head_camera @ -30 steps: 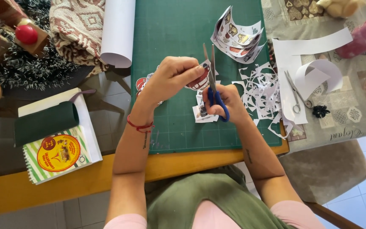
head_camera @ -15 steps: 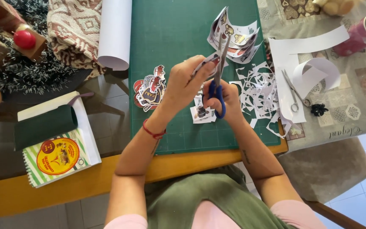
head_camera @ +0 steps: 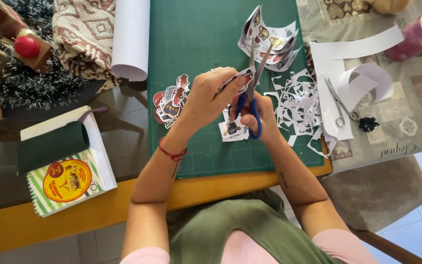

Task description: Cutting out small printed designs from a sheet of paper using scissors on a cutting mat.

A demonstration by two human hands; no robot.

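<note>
Above the green cutting mat [head_camera: 206, 44], the right hand [head_camera: 262, 115] gripped blue-handled scissors [head_camera: 252, 93] with blades apart. The left hand [head_camera: 208, 98] pinched a small printed sticker [head_camera: 240, 78] just beside the blades. A pile of cut stickers [head_camera: 172, 100] lay on the mat, left of the hands.

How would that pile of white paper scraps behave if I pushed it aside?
The scraps look thin, lacy and tangled, so they would probably be very light and floppy, dragging along in a clump. Loose bits at the mat edge may scatter or tear, and some could slide off the table.
</note>
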